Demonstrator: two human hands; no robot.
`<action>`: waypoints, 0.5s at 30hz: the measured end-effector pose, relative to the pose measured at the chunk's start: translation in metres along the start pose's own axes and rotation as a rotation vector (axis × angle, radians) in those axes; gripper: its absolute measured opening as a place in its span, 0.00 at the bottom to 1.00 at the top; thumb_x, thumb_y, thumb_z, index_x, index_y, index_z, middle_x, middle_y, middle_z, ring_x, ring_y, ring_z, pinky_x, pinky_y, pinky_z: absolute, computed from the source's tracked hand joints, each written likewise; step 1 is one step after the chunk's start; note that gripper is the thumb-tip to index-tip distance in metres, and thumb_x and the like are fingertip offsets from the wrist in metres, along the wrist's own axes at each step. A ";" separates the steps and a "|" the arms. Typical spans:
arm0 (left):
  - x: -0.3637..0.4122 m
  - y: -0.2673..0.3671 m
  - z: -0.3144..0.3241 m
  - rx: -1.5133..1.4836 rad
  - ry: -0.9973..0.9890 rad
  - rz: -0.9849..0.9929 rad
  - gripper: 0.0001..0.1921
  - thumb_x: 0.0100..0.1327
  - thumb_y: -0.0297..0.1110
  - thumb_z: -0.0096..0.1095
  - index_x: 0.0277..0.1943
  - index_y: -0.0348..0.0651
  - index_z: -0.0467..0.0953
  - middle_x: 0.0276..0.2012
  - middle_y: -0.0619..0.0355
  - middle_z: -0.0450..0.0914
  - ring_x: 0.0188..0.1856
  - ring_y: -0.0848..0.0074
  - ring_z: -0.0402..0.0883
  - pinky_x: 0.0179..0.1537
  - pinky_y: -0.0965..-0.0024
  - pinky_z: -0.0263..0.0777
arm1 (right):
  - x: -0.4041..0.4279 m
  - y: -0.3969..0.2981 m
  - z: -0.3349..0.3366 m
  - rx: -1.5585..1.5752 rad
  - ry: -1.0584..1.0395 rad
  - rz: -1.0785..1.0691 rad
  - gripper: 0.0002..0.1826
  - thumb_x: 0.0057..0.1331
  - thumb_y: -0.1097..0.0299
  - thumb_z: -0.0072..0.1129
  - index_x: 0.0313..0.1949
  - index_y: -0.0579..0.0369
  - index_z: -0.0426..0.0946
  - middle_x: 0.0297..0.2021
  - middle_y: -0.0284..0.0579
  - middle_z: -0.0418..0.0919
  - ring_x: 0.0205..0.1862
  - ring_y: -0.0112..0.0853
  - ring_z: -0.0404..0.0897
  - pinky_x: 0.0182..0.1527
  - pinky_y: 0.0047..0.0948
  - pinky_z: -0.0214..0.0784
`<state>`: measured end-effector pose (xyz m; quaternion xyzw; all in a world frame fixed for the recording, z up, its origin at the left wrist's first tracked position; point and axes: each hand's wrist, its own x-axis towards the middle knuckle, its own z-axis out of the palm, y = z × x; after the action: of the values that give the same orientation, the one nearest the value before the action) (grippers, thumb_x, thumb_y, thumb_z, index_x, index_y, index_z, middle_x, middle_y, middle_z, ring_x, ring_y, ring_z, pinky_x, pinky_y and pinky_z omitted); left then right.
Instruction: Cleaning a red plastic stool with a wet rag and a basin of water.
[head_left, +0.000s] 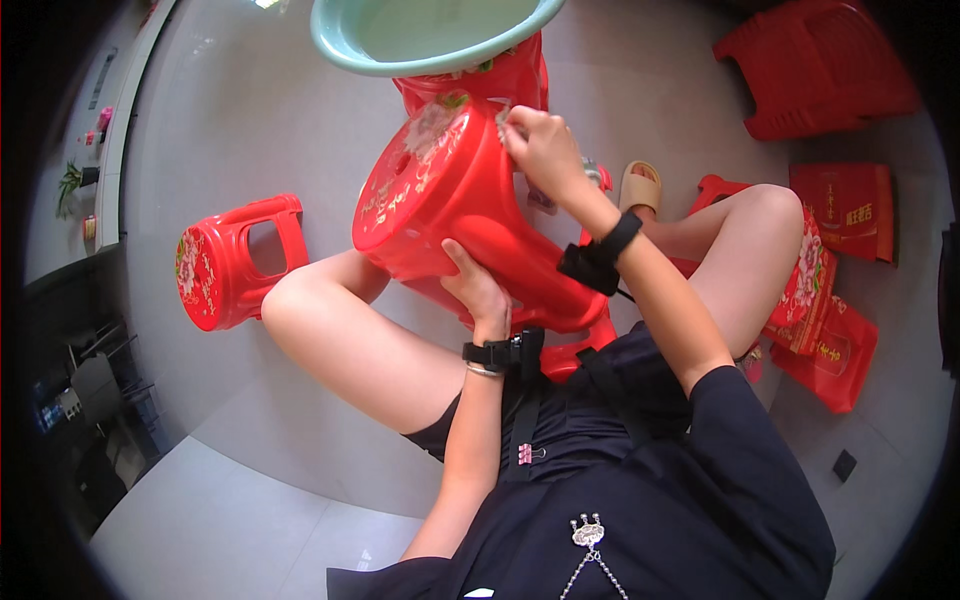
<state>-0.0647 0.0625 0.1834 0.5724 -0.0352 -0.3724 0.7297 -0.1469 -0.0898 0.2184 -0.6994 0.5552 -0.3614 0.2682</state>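
Observation:
A red plastic stool (487, 217) with a floral print on its seat lies tilted between my knees, its seat facing the upper left. My left hand (480, 292) grips the stool's side near its lower edge, thumb up along the red plastic. Pinched in my right hand (544, 146) is a small greyish scrubber (502, 124), pressed to the rim beside the seat. Most of the scrubber is hidden by my fingers. Just beyond the stool's upper end, a pale green basin (435, 56) holding water rests on another red stool (525, 82).
Another floral-topped red stool (240, 259) lies on its side at left. Stacked red stools (825, 67) stand at upper right. Red printed boxes or bags (844, 210) lie beyond my right knee. A low white ledge (112, 165) with a potted plant (71, 184) runs along the left.

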 end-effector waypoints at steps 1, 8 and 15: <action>-0.001 -0.001 0.002 -0.012 0.019 0.029 0.29 0.64 0.53 0.58 0.48 0.28 0.71 0.47 0.54 0.77 0.45 0.75 0.76 0.50 0.69 0.70 | 0.012 0.015 0.002 0.115 -0.074 0.167 0.10 0.60 0.64 0.55 0.32 0.57 0.80 0.25 0.57 0.79 0.27 0.47 0.81 0.32 0.42 0.75; 0.006 0.001 -0.020 0.066 -0.107 -0.027 0.31 0.63 0.55 0.55 0.53 0.31 0.67 0.50 0.52 0.75 0.49 0.70 0.76 0.53 0.66 0.72 | -0.004 0.089 -0.012 0.368 -0.255 0.459 0.14 0.59 0.65 0.58 0.31 0.67 0.79 0.21 0.52 0.78 0.22 0.32 0.79 0.27 0.31 0.73; 0.015 0.020 -0.014 0.099 -0.135 -0.036 0.33 0.64 0.56 0.54 0.54 0.29 0.66 0.52 0.49 0.74 0.49 0.68 0.77 0.50 0.65 0.74 | -0.069 0.141 -0.017 -0.002 -0.287 0.492 0.13 0.57 0.63 0.60 0.32 0.61 0.81 0.27 0.58 0.80 0.34 0.52 0.81 0.38 0.41 0.73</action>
<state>-0.0377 0.0664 0.1903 0.5820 -0.0927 -0.4209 0.6896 -0.2512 -0.0561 0.1052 -0.5879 0.6650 -0.1823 0.4230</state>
